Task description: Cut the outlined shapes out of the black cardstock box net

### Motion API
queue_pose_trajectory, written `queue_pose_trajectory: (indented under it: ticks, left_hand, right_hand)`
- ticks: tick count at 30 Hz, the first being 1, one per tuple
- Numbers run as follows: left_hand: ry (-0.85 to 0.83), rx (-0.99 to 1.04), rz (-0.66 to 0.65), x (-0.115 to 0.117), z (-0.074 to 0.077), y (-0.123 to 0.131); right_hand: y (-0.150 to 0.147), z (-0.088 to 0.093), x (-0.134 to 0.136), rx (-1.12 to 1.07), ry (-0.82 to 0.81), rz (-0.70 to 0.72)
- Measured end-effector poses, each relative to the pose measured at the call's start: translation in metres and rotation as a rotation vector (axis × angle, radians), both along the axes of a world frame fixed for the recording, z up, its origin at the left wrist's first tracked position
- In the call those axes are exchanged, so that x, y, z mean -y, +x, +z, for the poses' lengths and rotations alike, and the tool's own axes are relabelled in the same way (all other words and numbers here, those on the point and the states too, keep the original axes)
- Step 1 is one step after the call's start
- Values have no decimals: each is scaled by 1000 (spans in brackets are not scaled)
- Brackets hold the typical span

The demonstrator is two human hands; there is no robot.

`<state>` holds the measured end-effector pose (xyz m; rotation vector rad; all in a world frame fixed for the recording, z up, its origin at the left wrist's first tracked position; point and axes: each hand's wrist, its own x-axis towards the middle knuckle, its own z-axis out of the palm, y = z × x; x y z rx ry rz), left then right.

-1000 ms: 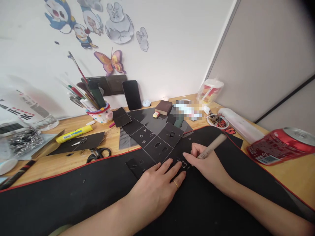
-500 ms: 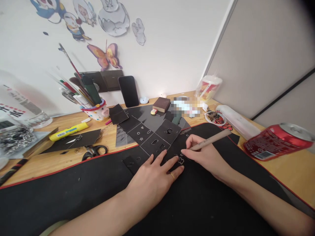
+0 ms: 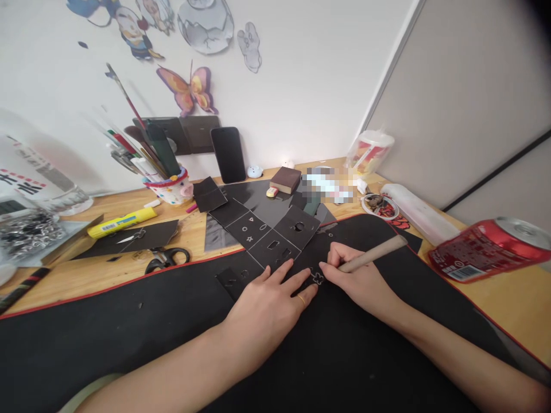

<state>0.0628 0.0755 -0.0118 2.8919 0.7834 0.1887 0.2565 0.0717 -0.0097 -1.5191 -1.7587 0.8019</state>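
My left hand (image 3: 269, 298) lies flat with fingers spread on a black card sheet (image 3: 258, 241). The card is cross-shaped, ruled with white lines, and bears small outlines and cut-out holes. In my right hand (image 3: 357, 275) a pen-shaped tool with a grey-beige barrel (image 3: 374, 253) is pinched, its rear end slanting up to the right. Its tip is hidden at my fingers, so I cannot tell what kind it is. Just left of those fingertips, a white flower outline (image 3: 317, 278) shows on the card. A black mat (image 3: 172, 321) with red edging lies beneath.
Scissors (image 3: 166, 259), a yellow glue stick (image 3: 123, 222) and a pot of brushes (image 3: 170, 186) stand or lie at left. Behind the card are a phone (image 3: 228, 155) and a brown block (image 3: 285, 179). A red can (image 3: 486, 249) tilts in view at right.
The view has shifted slightly. My right hand with the tool sits a little closer to the flower outline. My left hand stays on the card.
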Motion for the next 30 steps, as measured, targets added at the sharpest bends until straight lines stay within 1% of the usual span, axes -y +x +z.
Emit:
queue_pose_trajectory:
  ticks: [6,11,15,20,30]
  left_hand:
    - [5,-11,-4,0,0,0]
    - [-1,-6,-1,1,3,0]
    - [42,-32,12,2,2,1]
    - [93,-49,10,1,-1,0]
    - [108,-51,11,2,0,0]
  right_hand:
    - [4,-1,-2,18,-32,49]
    - [1,1,-1,66,-20,35]
    - [-1,1,1,104,-14,15]
    - [0,1,0,85,-37,6]
    - [-4,-3,3,95,22,11]
